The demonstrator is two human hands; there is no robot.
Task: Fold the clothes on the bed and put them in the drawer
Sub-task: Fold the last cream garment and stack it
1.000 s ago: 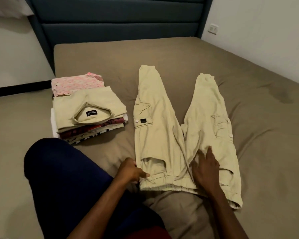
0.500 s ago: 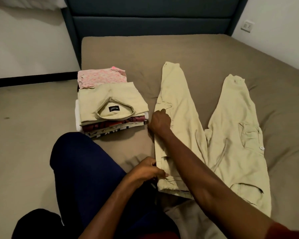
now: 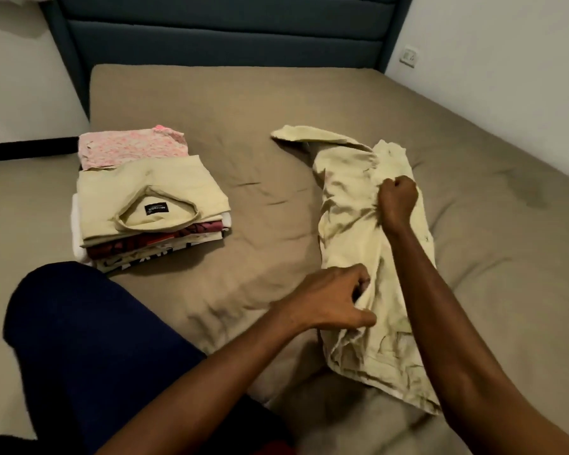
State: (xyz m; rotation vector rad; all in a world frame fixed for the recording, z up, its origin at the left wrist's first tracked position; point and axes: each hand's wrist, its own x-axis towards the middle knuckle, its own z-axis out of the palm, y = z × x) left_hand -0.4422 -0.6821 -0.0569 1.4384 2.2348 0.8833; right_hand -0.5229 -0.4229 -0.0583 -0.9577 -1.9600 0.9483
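Observation:
Beige cargo trousers (image 3: 349, 205) lie on the bed's brown sheet (image 3: 260, 133), one leg drawn over the other, its cuff still trailing out to the left. My right hand (image 3: 397, 200) grips a bunch of the upper leg's fabric in a fist at mid-leg. My left hand (image 3: 337, 300) pinches the cloth near the waistband, at the left edge. A stack of folded clothes (image 3: 151, 211) with a beige shirt on top sits to the left; a pink patterned garment (image 3: 132, 147) lies just behind it.
My knee in dark blue cloth (image 3: 89, 339) rests on the bed at the lower left. A blue padded headboard (image 3: 224, 31) stands behind. White walls close in on the left and right, with a socket (image 3: 409, 55) on the right one.
My right hand took hold of the left trouser leg and carried it rightward over the other leg. My left hand moved right with the waistband. The camera view shifted left.

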